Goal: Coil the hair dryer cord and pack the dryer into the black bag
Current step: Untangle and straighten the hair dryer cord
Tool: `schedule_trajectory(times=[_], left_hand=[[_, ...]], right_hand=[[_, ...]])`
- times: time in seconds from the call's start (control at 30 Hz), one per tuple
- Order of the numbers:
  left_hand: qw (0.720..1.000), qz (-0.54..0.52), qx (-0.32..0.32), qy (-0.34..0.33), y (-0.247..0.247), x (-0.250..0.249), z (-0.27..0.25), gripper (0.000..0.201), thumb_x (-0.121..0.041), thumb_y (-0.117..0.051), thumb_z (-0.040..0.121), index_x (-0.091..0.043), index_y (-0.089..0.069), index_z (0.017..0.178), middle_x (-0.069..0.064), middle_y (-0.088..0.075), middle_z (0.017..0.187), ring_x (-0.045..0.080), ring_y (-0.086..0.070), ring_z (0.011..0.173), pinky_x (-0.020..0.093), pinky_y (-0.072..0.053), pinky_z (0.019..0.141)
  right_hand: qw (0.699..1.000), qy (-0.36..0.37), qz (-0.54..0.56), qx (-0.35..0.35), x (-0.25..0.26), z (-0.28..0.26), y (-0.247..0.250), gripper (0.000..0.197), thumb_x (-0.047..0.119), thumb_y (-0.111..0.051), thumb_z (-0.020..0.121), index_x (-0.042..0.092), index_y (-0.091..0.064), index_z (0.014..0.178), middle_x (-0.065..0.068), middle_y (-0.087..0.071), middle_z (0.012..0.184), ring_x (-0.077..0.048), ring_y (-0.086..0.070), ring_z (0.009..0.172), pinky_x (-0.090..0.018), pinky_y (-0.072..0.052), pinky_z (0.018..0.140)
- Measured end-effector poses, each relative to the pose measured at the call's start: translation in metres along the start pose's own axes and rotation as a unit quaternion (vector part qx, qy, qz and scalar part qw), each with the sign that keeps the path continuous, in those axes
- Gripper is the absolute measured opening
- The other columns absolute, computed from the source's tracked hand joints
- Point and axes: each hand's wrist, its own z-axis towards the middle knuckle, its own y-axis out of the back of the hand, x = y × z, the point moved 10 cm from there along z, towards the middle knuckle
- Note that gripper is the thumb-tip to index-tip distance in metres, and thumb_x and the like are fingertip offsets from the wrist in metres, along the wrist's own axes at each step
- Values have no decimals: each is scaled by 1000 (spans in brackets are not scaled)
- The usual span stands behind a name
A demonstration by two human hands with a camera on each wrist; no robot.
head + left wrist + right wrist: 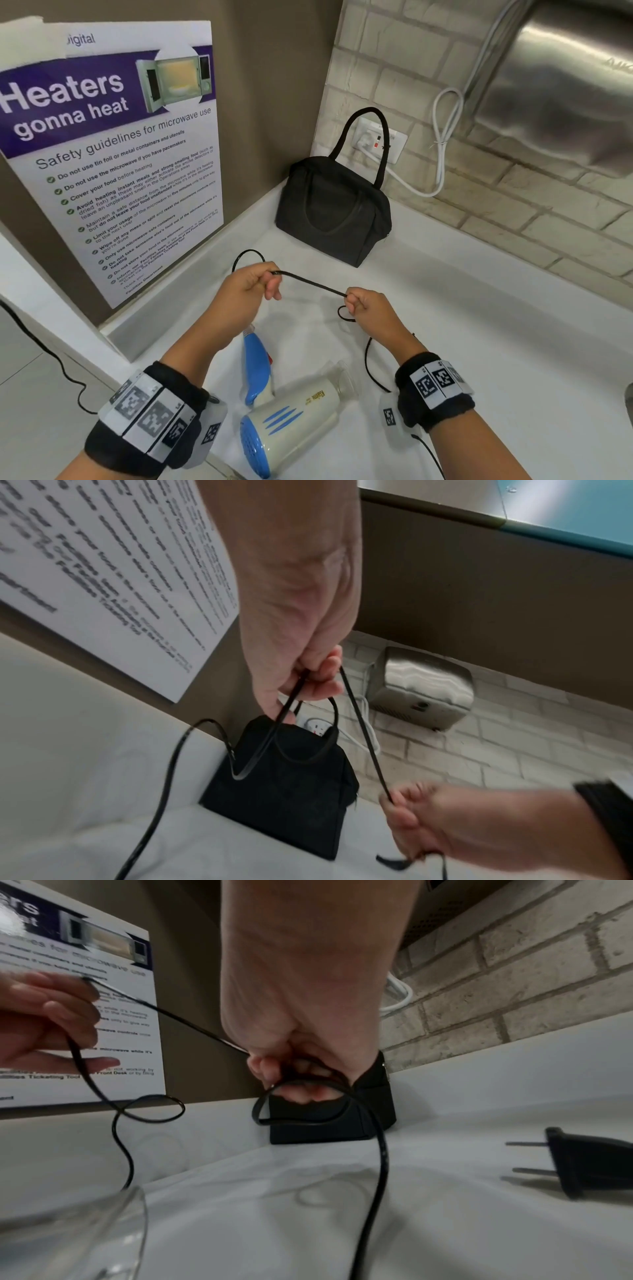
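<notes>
A cream and blue hair dryer (291,421) lies on the white counter (479,342) between my wrists, its blue handle (255,363) folded toward the left. Its thin black cord (308,282) runs taut between both hands above the counter. My left hand (253,284) pinches the cord (291,693), and a loop trails behind it. My right hand (363,305) grips a small coil of cord (308,1096) in its curled fingers. The black plug (589,1164) hangs at the right in the right wrist view. The black bag (334,209) stands closed in the back corner.
A microwave safety poster (113,154) leans on the brown wall at left. A white cable (442,150) runs from a wall socket (380,138) on the brick wall. A steel hand dryer (561,92) hangs at upper right. The counter's left edge drops to the floor.
</notes>
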Motion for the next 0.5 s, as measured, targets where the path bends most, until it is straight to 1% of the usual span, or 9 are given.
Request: schedule_trajectory(times=[0.03, 0.07, 0.13, 0.17, 0.23, 0.3, 0.37, 0.43, 0.5], left_hand=[[1000, 11, -6, -1, 5, 0, 2, 39, 9, -30, 87, -12, -45, 57, 7, -51, 66, 1, -56, 65, 14, -38, 77], [1000, 31, -5, -1, 8, 1, 3, 39, 9, -31, 88, -12, -46, 58, 6, -50, 65, 0, -55, 64, 14, -38, 75], [996, 84, 7, -1, 11, 3, 5, 41, 9, -33, 89, -15, -48, 59, 1, -51, 62, -4, -53, 61, 7, -37, 69], [994, 108, 14, 2, 11, 6, 6, 41, 9, -33, 89, -15, -51, 61, 0, -52, 62, -5, -53, 61, 2, -36, 65], [989, 144, 21, 13, 8, 10, 8, 38, 9, -34, 90, -13, -61, 74, 2, -60, 70, 1, -56, 72, -1, -35, 63], [973, 229, 20, 12, 1, 12, 13, 37, 9, -37, 88, -13, -66, 96, 1, -68, 88, 15, -60, 90, 10, -42, 79], [939, 342, 30, -30, -14, 7, 15, 47, 9, -42, 84, -22, -61, 113, -5, -68, 105, 17, -59, 103, 23, -39, 93], [919, 386, 45, -63, -32, -2, 16, 50, 7, -44, 84, -26, -57, 120, -8, -65, 111, 16, -57, 107, 26, -32, 99], [911, 398, 55, -94, -51, -15, 13, 44, 3, -44, 86, -25, -57, 118, -8, -64, 109, 16, -56, 102, 28, -31, 100]], right_hand=[[1000, -5, -3, 0, -2, -1, 2, 39, -7, -38, 81, 23, -39, 56, 8, -44, 59, -6, -40, 57, -12, -34, 58], [1000, -11, -4, -4, -4, -1, 5, 38, -6, -38, 81, 22, -41, 56, 7, -46, 59, -8, -42, 58, -16, -36, 61], [999, -23, -16, -16, -8, -3, 12, 33, -2, -40, 85, 18, -45, 59, 6, -49, 61, -10, -45, 60, -22, -38, 63], [999, -26, -28, -22, -8, -4, 16, 31, 1, -40, 88, 17, -47, 62, 5, -50, 62, -10, -45, 60, -20, -38, 62], [998, -25, -55, -32, -6, -8, 22, 32, 5, -41, 91, 19, -48, 63, 9, -49, 61, -6, -44, 57, -13, -34, 55], [994, -27, -97, -44, -2, -12, 28, 34, 5, -41, 90, 24, -47, 63, 13, -48, 60, -4, -43, 56, -11, -31, 52], [990, -35, -128, -47, 3, -16, 31, 33, 3, -40, 87, 26, -47, 64, 12, -50, 62, -8, -46, 58, -15, -31, 52], [986, -40, -156, -45, 11, -21, 32, 27, 3, -40, 85, 22, -52, 70, 5, -59, 70, -17, -53, 66, -20, -38, 55], [980, -29, -188, -51, 22, -25, 33, 22, 10, -41, 89, 16, -60, 82, -5, -66, 79, -24, -57, 71, -27, -41, 59]])
